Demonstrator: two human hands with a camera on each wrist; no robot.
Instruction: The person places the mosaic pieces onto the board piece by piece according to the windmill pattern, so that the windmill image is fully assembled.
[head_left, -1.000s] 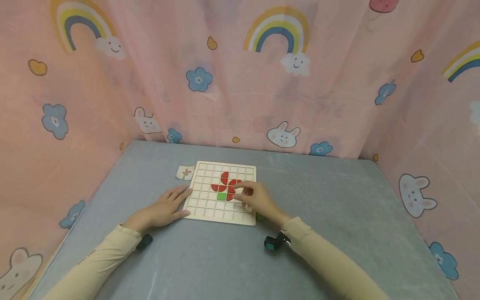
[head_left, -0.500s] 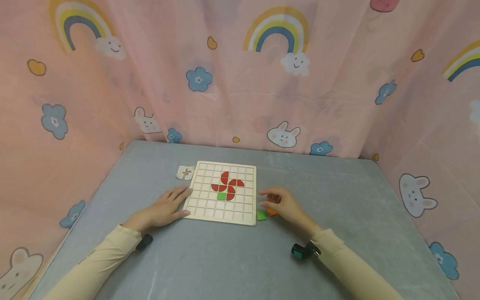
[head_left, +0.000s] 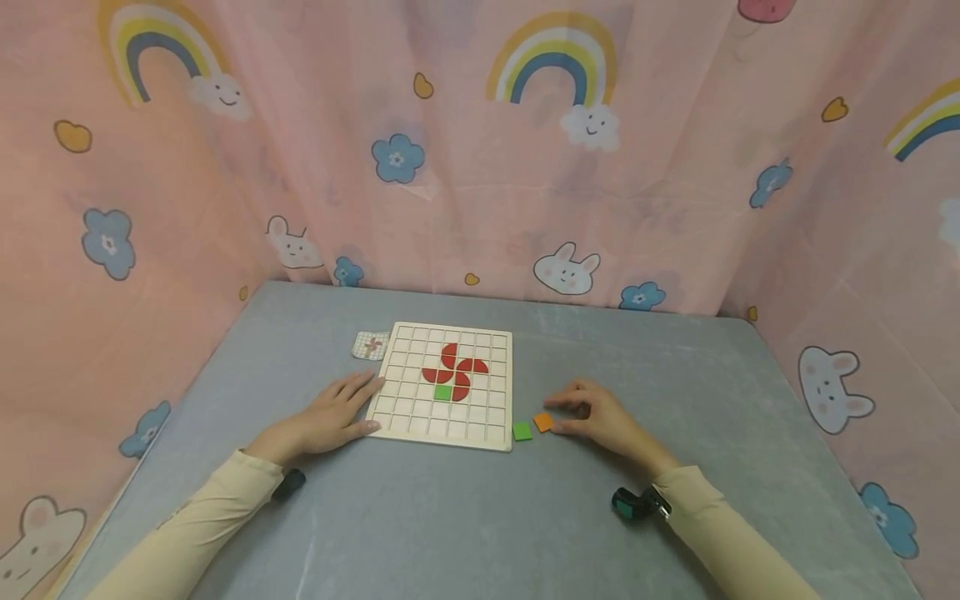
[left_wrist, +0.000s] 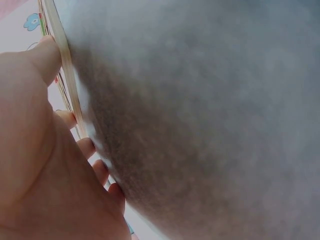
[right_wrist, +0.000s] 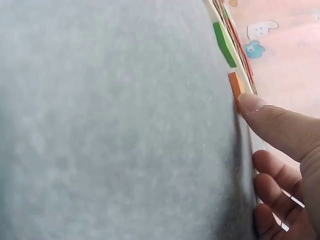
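A pale wooden grid board lies on the grey table. In its grid sit several red rounded pieces forming a pinwheel, with one green square tile below them. My left hand rests at the board's left edge, fingers and thumb spread along it; the left wrist view shows the fingertips against that edge. To the right of the board lie another green tile and an orange square tile. My right hand is beside the orange tile, its thumb touching the tile and the other fingers apart from it.
A small pattern card with a pinwheel design lies by the board's upper left corner. A pink printed curtain hangs behind the table and along both sides. Dark wrist devices sit below both hands.
My right hand has moved from over the board out to the right, down beside the orange tile. The green and orange loose tiles are now uncovered. The left hand stays put.
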